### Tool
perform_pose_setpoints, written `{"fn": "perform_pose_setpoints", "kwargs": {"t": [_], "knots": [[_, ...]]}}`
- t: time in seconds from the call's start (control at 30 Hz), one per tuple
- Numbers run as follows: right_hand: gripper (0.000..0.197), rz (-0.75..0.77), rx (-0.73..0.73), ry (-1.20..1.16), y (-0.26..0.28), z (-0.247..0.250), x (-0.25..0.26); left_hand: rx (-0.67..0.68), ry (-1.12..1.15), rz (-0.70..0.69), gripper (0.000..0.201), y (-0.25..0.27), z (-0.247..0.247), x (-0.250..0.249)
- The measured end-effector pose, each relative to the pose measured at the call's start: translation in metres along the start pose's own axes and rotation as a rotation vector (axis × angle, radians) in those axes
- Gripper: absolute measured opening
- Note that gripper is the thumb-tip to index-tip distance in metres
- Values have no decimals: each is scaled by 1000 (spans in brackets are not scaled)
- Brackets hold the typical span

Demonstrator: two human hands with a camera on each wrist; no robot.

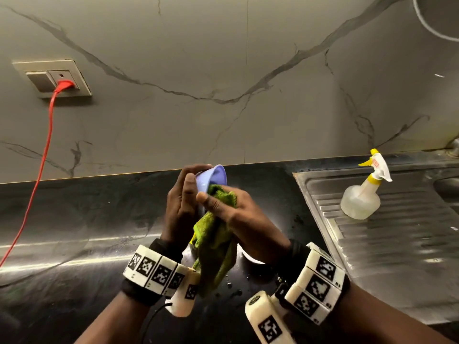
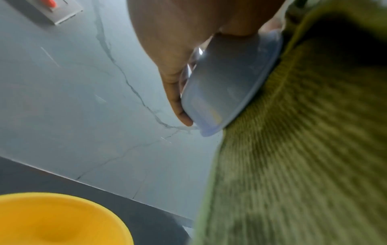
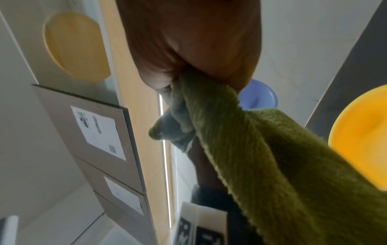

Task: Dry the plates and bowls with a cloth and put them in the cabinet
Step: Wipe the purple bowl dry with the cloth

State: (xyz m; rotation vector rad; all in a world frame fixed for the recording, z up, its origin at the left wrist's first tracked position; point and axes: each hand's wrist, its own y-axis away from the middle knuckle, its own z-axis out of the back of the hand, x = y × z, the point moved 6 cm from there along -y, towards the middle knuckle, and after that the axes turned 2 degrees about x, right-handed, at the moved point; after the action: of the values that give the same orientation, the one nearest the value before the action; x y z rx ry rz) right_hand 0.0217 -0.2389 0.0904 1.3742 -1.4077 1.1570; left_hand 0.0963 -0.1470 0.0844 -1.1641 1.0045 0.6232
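dark glossy stone counter [image 1: 74,219] below a grey marbled wall. mid-drying, above the counter's back edge: left hand [image 1: 180,209] cupping a small lavender plastic bowl [image 1: 211,178], right hand [image 1: 231,207] pinching a green ribbed cloth [image 1: 213,244] into it. next, probably wiping the outside, then shelving.

In the head view the green cloth [image 1: 216,234] covers most of the yellow bowl [image 1: 192,240] at lower centre, leaving a sliver, and the right hand [image 1: 233,214] hides the lower part of the lilac bowl [image 1: 211,180]. At that view's right edge the sink basin [image 1: 447,192] is cut off, as is a white curved object [image 1: 432,18] in the upper right corner. The labels [image 3: 98,132] on the boxes at the left of the right wrist view are too blurred to read.
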Motion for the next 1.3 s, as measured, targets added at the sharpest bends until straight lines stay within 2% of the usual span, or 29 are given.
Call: {"fn": "perform_pose_setpoints", "kwargs": {"t": [0.07,0.1,0.17,0.23,0.27,0.3,0.33,0.37,0.4,0.47,0.53,0.6,0.7,0.77,0.83,0.9,0.97,1.03,1.13,1.2,1.3], "knots": [[19,49,-69,6,-1,5,3,70,13,-34,31,1,-4,-1],[18,121,-103,132,-1,8,5,101,63,13,29,-2,-6,1],[14,297,-115,504,0,11,9,155,202,194,32,-7,-6,5],[11,432,-44,835,2,8,10,169,274,390,42,-13,-3,17],[7,465,-5,916,3,7,8,171,271,476,51,-14,-2,21],[11,472,13,938,4,6,6,160,260,532,60,-15,-2,24],[16,459,8,907,5,6,2,125,269,565,60,-14,-3,25],[19,422,-22,841,6,6,0,77,286,549,52,-13,-6,24],[21,363,-60,749,7,5,-3,39,292,495,43,-12,-9,20],[22,204,-109,522,8,6,-8,3,160,317,39,-10,-13,13],[28,57,-82,230,7,9,-9,19,61,161,38,-6,-16,9],[34,-21,-59,-2,7,14,-5,37,33,50,35,-3,-16,9],[21,-39,-78,-103,5,18,2,122,19,-7,33,0,-21,10],[18,28,-115,49,2,22,0,208,151,112,37,-1,-22,16],[19,150,-158,379,1,27,1,275,317,330,40,-5,-21,21],[17,278,-162,684,3,26,6,299,358,501,37,-7,-19,21],[18,364,-118,804,5,17,9,310,398,576,43,-6,-21,18],[19,315,-116,703,8,10,6,213,475,554,46,-6,-22,16],[19,84,-113,141,5,7,2,43,424,395,39,-6,-19,15],[29,-21,-158,-191,-2,15,-3,33,335,295,47,-3,-20,11],[47,-35,-239,-378,-11,25,-10,120,205,218,49,1,-23,7]]}}
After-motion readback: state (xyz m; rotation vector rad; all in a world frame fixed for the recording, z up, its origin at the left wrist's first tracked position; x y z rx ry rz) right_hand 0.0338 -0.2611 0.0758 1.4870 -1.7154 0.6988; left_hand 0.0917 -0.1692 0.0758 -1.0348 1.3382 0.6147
